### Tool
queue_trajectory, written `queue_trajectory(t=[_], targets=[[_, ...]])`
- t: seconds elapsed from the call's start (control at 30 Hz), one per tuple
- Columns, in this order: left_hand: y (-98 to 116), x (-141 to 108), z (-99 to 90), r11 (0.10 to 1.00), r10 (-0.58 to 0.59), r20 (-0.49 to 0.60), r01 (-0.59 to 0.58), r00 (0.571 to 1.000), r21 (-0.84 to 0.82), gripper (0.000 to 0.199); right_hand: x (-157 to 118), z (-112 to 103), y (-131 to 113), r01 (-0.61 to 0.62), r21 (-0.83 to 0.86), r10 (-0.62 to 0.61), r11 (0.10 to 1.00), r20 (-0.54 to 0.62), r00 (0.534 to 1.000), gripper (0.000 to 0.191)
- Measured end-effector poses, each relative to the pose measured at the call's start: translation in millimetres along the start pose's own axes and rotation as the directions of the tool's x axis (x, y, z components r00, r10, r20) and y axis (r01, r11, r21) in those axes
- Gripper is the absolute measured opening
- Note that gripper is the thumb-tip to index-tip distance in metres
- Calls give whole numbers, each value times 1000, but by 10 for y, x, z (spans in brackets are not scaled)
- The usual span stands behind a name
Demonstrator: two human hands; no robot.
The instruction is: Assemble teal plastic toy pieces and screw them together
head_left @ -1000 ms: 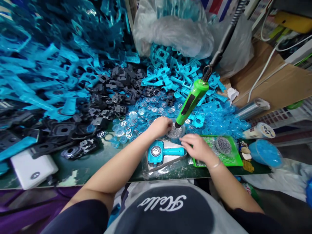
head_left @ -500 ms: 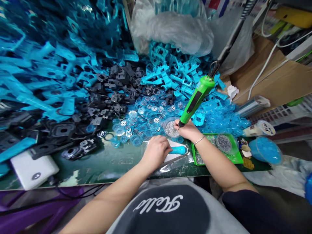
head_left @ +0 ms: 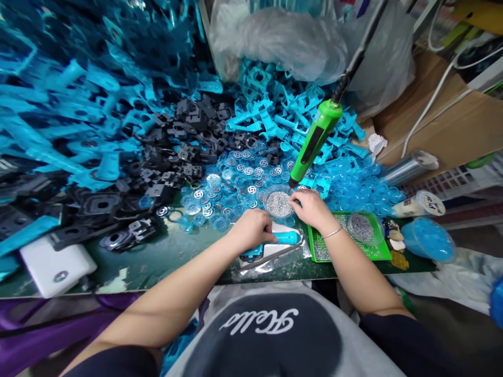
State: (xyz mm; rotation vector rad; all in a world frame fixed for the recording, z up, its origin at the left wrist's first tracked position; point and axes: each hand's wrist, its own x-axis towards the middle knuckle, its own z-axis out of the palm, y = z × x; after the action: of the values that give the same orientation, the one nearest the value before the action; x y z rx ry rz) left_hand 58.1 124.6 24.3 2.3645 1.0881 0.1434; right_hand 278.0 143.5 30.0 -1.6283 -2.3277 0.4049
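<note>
Left hand [head_left: 251, 230] clenched over a teal plastic handle [head_left: 288, 238], which lies on a foil sheet [head_left: 271, 269] at the near edge of the desk [head_left: 168, 256]. Farther off, clear swirl-printed discs [head_left: 231, 183] spread around a clear dish of silver granules [head_left: 278, 204]. Right hand [head_left: 310, 209] open, apparently empty, fingertips [head_left: 295, 203] just beside the dish rim. Green electric screwdriver [head_left: 314, 141] hangs above, tip near that rim. Farther right, a green mesh tray [head_left: 326, 246] carries a second granule dish [head_left: 360, 228]; blue-filled tub [head_left: 428, 240] beyond.
</note>
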Motion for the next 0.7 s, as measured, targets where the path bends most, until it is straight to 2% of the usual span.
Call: queue_trajectory(t=[0.13, 0.23, 0.3, 0.37, 0.43, 0.5, 0.6, 0.7], targets=[[-33, 63, -56, 1000, 19, 47, -20, 999, 11, 27, -146, -26, -65, 25, 14, -25, 1000, -13, 1000, 12], [-88, 116, -176, 999, 47, 78, -47, 996, -8, 27, -312, -50, -157, 56, 54, -53, 997, -48, 997, 13], [-149, 213, -281, 999, 45, 40, -45, 998, -9, 18, -429, -24, -267, 84, 113, -75, 990, -75, 994, 13], [-203, 363, -355, 999, 21, -49, -19, 999, 37, 15, -536, 57, -411, 166, 200, -150, 966, -91, 984, 13], [-229, 533, -362, 995, 14, -95, -4, 995, 103, 17, -621, 183, -560, 302, 284, -279, 910, -118, 953, 13], [-227, 675, -311, 987, 21, -75, -9, 997, 160, 11, -677, 317, -674, 426, 314, -392, 849, -169, 904, 15], [-215, 785, -208, 975, 21, -49, -10, 999, 221, 5, -705, 445, -735, 532, 252, -480, 809, -241, 844, 15], [-233, 796, -160, 970, 28, -62, -12, 998, 242, 9, -688, 466, -708, 595, 146, -553, 790, -247, 795, 13]])
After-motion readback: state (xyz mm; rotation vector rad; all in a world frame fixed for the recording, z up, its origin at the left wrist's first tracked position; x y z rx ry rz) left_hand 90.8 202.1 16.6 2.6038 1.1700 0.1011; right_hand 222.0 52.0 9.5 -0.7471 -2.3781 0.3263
